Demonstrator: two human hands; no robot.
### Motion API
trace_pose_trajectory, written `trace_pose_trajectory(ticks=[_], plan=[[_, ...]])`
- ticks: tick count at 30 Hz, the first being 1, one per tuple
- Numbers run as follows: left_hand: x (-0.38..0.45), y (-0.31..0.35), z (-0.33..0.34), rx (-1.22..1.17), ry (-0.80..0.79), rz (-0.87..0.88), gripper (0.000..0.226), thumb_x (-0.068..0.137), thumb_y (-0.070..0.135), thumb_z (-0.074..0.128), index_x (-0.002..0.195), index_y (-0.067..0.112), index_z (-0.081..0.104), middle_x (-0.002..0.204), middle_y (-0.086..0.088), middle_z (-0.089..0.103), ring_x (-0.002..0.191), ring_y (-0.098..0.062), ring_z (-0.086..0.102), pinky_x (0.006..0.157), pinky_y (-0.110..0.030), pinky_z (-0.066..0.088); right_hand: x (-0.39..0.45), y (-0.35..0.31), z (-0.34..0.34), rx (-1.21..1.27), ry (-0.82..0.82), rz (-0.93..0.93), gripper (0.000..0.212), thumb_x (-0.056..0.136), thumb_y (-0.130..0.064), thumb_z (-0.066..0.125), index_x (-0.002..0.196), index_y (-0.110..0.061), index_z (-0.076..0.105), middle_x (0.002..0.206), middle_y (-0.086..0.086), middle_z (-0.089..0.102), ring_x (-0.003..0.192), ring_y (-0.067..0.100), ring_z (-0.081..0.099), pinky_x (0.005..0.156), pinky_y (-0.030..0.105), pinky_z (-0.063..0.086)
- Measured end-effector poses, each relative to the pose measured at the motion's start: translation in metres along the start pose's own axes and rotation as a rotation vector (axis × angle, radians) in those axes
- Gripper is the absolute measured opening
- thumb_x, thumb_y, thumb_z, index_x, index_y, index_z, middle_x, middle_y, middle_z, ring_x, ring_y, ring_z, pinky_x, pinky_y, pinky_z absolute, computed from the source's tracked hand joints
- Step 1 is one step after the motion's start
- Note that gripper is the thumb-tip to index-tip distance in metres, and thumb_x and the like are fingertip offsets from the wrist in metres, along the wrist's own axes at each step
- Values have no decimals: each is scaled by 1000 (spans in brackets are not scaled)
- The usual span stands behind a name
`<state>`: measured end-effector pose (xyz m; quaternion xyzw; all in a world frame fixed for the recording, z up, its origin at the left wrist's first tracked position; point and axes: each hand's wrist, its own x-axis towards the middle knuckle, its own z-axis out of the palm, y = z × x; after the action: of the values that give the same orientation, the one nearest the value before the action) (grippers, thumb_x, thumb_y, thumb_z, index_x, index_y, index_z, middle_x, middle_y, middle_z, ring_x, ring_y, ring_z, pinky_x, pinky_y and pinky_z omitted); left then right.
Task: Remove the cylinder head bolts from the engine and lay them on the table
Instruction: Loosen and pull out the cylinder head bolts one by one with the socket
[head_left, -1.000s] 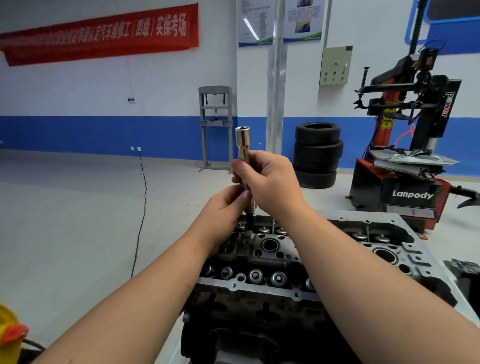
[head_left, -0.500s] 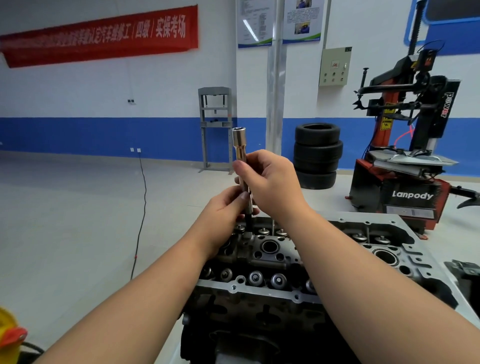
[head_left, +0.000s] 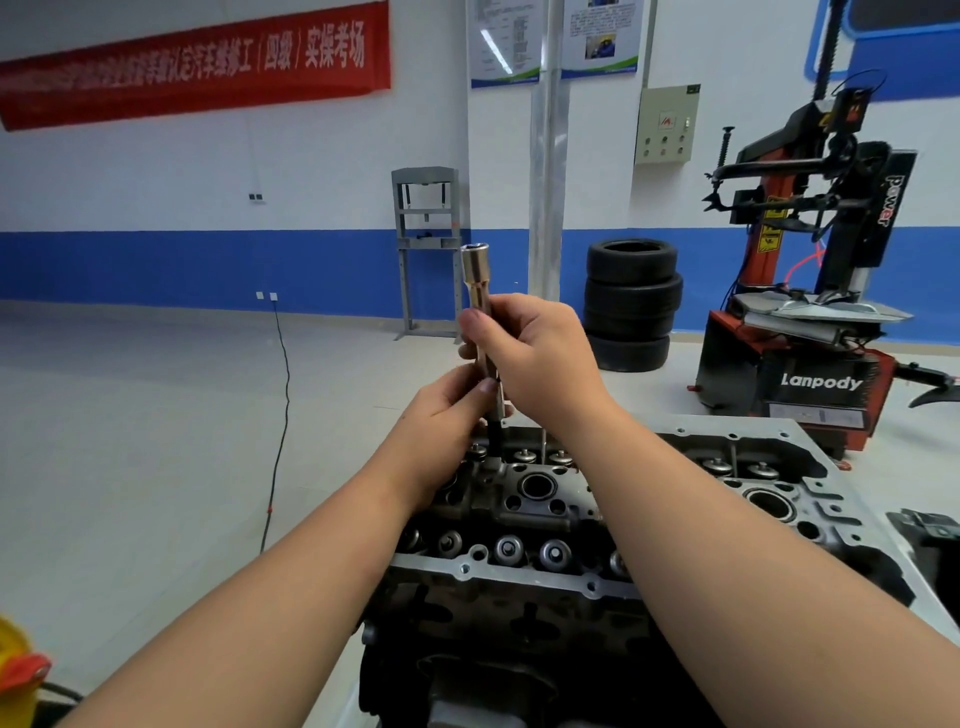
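head view, right hand (head_left: 540, 358) and left hand (head_left: 441, 421) fingers grasping upright socket extension (head_left: 479, 291) over engine (head_left: 545, 499)

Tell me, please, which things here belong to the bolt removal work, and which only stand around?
Belong to the job:
- socket extension tool, gripped by both hands: left, right
- cylinder head

Standing around:
- stacked tyres
- tyre changer
- grey press frame
- red banner

Socket extension (head_left: 478, 291) polished chrome metal, glossy; cylinder head (head_left: 545, 499) cast metal, dark and matt inside with a lighter bare-aluminium gasket rim, valve spring retainers (head_left: 509, 550) smooth and shiny; stacked tyres (head_left: 631, 304) matt black rubber.
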<state>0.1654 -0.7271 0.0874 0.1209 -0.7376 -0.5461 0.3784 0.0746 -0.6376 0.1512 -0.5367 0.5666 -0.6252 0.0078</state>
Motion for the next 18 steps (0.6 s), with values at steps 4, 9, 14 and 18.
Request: trace_pose_trajectory(ticks=[4,9,14,18], plan=[[-1,0,-2,33,35,22,19,106,29,58,112,18,72,103,-12,77,100,-31,73,94,-51,57,-1,1,3,-53,-49,-21,19,100,-24,59,105,-9,69,89,3,72,81,12,70,69,28,58],[-1,-1,-3,43,107,29,25,90,31,79,98,12,67,93,-18,73,79,-27,67,74,-44,55,-1,1,3,-115,66,-62,21,88,-31,75,92,-13,64,77,-2,66,72,13,63,67,28,54],[-1,1,-3,-32,27,6,19,106,29,54,109,24,73,106,-14,76,99,-24,73,84,-29,59,2,3,2,-14,7,15,17,99,-25,62,101,-10,69,86,1,72,76,10,71,70,30,60],[-1,-1,-3,23,69,46,15,104,31,61,102,22,74,98,-9,78,101,-36,71,91,-48,57,1,4,4,-84,7,-39,18,99,-33,60,107,-18,67,89,-9,70,82,7,67,78,26,57]])
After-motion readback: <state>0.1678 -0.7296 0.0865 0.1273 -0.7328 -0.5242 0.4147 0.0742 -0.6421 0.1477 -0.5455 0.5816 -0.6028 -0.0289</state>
